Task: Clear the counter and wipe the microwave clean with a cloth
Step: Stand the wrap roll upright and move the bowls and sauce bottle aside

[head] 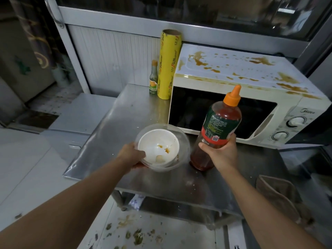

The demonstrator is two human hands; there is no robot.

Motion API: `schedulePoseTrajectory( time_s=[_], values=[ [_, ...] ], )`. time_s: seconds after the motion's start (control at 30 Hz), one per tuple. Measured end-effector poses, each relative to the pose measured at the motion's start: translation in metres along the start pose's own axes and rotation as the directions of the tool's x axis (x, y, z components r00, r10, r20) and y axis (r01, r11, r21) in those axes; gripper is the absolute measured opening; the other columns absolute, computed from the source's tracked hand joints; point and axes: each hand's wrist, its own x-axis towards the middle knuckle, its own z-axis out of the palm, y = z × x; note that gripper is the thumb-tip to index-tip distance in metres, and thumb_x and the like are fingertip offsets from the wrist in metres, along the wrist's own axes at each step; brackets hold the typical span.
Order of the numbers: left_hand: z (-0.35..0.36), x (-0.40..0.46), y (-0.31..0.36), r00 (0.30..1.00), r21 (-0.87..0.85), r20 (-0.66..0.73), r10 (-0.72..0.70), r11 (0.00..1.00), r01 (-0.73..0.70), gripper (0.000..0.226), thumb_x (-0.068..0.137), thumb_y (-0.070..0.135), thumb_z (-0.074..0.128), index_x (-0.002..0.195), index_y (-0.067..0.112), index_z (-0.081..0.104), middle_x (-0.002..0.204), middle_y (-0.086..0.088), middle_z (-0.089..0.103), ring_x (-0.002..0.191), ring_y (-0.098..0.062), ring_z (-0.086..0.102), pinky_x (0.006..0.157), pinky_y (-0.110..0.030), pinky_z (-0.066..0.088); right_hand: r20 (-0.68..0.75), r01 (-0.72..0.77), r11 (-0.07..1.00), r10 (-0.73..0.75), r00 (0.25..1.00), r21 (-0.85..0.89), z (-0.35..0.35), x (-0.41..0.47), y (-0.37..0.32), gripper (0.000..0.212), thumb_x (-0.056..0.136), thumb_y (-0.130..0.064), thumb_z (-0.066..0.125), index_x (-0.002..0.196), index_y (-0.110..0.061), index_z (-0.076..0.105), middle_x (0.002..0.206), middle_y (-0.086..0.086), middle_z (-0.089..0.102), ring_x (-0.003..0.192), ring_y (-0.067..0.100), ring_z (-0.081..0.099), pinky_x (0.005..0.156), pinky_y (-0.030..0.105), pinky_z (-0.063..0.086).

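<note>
Over the steel counter [125, 112], left grip [132, 155] holds the bowl [159, 146] rim, right grip [221, 153] wraps the sauce bottle [218, 126].

Kitchen: steel counter [125, 112], stained microwave [242, 90].

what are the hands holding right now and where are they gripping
Left hand grips the stacked bowls at their near-left rim. Right hand grips the sauce bottle around its lower body.

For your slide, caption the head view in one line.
Left hand grips dirty bowls, right hand lifts sauce bottle before stained microwave.
</note>
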Motion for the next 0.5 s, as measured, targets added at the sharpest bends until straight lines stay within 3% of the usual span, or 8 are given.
schedulePoseTrajectory(
  time_s=[0.07, 0.13, 0.2, 0.3, 0.5],
  values=[
    [-0.011, -0.007, 0.003, 0.999, 0.005, -0.038, 0.008, 1.0, -0.008, 0.042, 0.083, -0.005, 0.058, 0.123, 0.005, 0.051, 0.104, -0.019, 0.059, 0.076, -0.03, 0.063, 0.046, -0.031, 0.057, 0.022, 0.009, 1.0, -0.009, 1.0, 0.007, 0.002, -0.002, -0.01, 0.076, 0.058, -0.02, 0.087, 0.118, -0.025, 0.04, 0.108, -0.011, 0.056, 0.098, 0.011, 0.055, 0.084, 0.028, 0.044],
    [-0.023, -0.015, 0.006, 0.996, 0.038, -0.092, 0.018, 0.999, -0.015, 0.036, 0.082, -0.004, 0.058, 0.116, 0.008, 0.055, 0.095, -0.017, 0.062, 0.065, -0.028, 0.065, 0.053, -0.038, 0.058, 0.045, 0.02, 1.0, -0.021, 0.999, 0.021, 0.005, -0.005, -0.024, 0.077, 0.059, -0.019, 0.087, 0.12, -0.024, 0.04, 0.109, -0.01, 0.056, 0.099, 0.011, 0.055, 0.084, 0.027, 0.043],
    [-0.037, -0.024, 0.011, 0.989, 0.061, -0.144, 0.031, 0.998, -0.022, 0.031, 0.082, -0.003, 0.058, 0.109, 0.011, 0.056, 0.088, -0.015, 0.062, 0.052, -0.023, 0.061, 0.045, -0.033, 0.057, 0.07, 0.039, 0.999, -0.041, 0.997, 0.027, 0.011, -0.008, -0.037, 0.077, 0.059, -0.02, 0.087, 0.119, -0.025, 0.04, 0.111, -0.007, 0.058, 0.101, 0.013, 0.056, 0.086, 0.027, 0.043],
    [-0.061, -0.031, 0.016, 0.984, 0.063, -0.174, 0.033, 0.998, -0.022, 0.033, 0.083, -0.001, 0.058, 0.113, 0.011, 0.056, 0.092, -0.017, 0.062, 0.056, -0.024, 0.06, 0.034, -0.02, 0.045, 0.099, 0.071, 0.997, -0.073, 0.992, 0.025, 0.025, -0.013, -0.056, 0.075, 0.057, -0.022, 0.087, 0.114, -0.028, 0.04, 0.112, -0.005, 0.06, 0.101, 0.015, 0.059, 0.086, 0.028, 0.045],
    [-0.116, -0.042, 0.022, 0.976, 0.031, -0.212, 0.056, 0.998, -0.05, 0.033, 0.082, -0.005, 0.054, 0.112, 0.007, 0.056, 0.088, -0.017, 0.061, 0.045, -0.022, 0.06, 0.033, -0.023, 0.047, 0.115, 0.13, 0.991, -0.133, 0.984, 0.031, 0.064, -0.026, -0.096, 0.075, 0.055, -0.021, 0.088, 0.115, -0.026, 0.042, 0.109, -0.005, 0.061, 0.099, 0.017, 0.061, 0.085, 0.03, 0.047]
  ],
)
